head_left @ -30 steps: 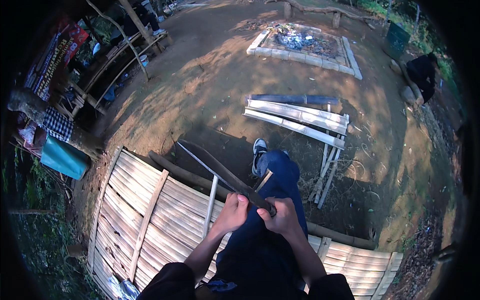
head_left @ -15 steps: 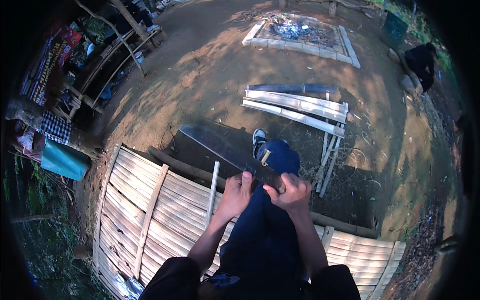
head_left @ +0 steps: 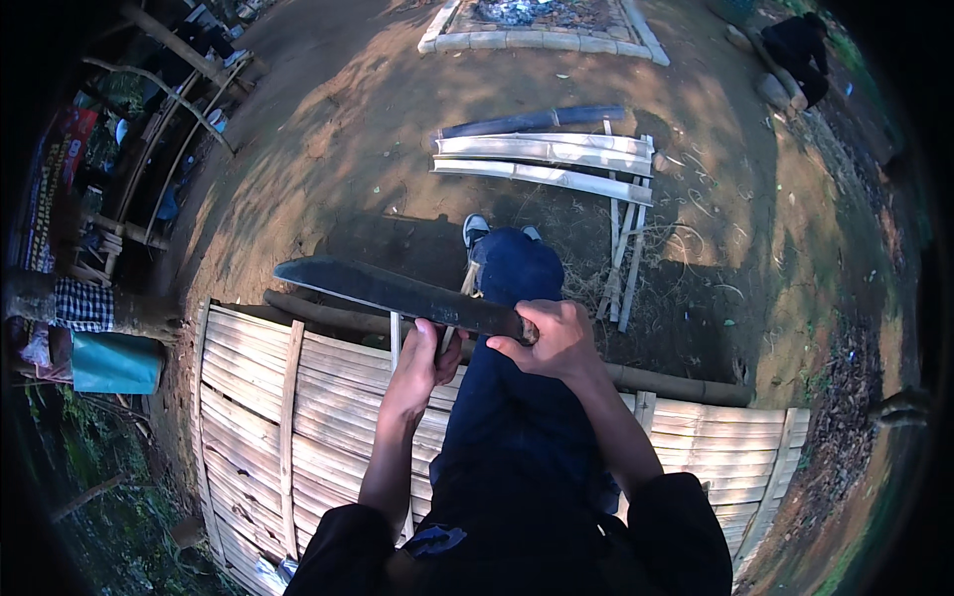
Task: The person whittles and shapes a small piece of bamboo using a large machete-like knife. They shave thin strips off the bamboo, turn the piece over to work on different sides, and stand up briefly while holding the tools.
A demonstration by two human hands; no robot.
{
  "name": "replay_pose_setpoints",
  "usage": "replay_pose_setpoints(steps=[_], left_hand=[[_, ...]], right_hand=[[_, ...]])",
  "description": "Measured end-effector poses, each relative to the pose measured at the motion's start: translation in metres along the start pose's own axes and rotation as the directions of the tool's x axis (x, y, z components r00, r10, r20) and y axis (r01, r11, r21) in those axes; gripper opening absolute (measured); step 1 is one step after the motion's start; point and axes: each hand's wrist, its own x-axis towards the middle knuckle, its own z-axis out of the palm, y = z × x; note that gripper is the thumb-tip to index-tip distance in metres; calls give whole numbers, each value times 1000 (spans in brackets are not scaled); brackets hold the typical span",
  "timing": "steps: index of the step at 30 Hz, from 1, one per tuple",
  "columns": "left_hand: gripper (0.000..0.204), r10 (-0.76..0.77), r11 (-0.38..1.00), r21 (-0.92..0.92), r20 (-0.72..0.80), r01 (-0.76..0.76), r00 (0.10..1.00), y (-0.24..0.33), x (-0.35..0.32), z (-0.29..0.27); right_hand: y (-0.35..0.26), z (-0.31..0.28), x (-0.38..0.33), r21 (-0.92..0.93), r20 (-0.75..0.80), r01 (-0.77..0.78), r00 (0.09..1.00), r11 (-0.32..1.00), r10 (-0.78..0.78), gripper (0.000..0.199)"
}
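My right hand (head_left: 555,340) is closed round the handle of a machete (head_left: 383,291), whose long dark blade points left and a little away from me above my knee. My left hand (head_left: 422,368) pinches a thin pale bamboo strip (head_left: 447,341) just below the blade. The strip passes behind the blade, and what looks like its far end shows above it. Whether the edge touches the strip, I cannot tell. Another pale strip (head_left: 395,338) lies across the bamboo slat bench (head_left: 338,397), partly hidden by my left hand and forearm.
Split bamboo lengths (head_left: 542,171) and a dark bamboo piece (head_left: 537,121) lie ahead on thin sticks, with shavings nearby. Farther off is a block-edged fire pit (head_left: 542,42). A person in dark clothes (head_left: 795,55) crouches far right. A green sheet (head_left: 116,362) hangs left.
The machete has swung to lie more level and moved left. My left hand has shifted left and turned, showing the strip beneath the blade. The whole view has tilted lower.
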Motion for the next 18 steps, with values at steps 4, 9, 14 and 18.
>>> replay_pose_setpoints(steps=[4, 9, 14, 18], left_hand=[[66, 55, 991, 133, -193, -29, 980, 4, 1, 9], [63, 260, 787, 614, -233, -66, 937, 8, 11, 12], [55, 148, 930, 361, -209, -65, 967, 19, -30, 33], [41, 34, 991, 133, -218, -5, 975, 21, 10, -5]], right_hand=[[3, 1, 3, -59, 43, 11, 999, 998, -8, 51], [24, -2, 11, -231, -140, -175, 979, 957, 146, 56], [151, -76, 18, 246, -452, -774, 440, 583, 776, 64], [139, -95, -24, 590, -330, -552, 501, 589, 800, 53]])
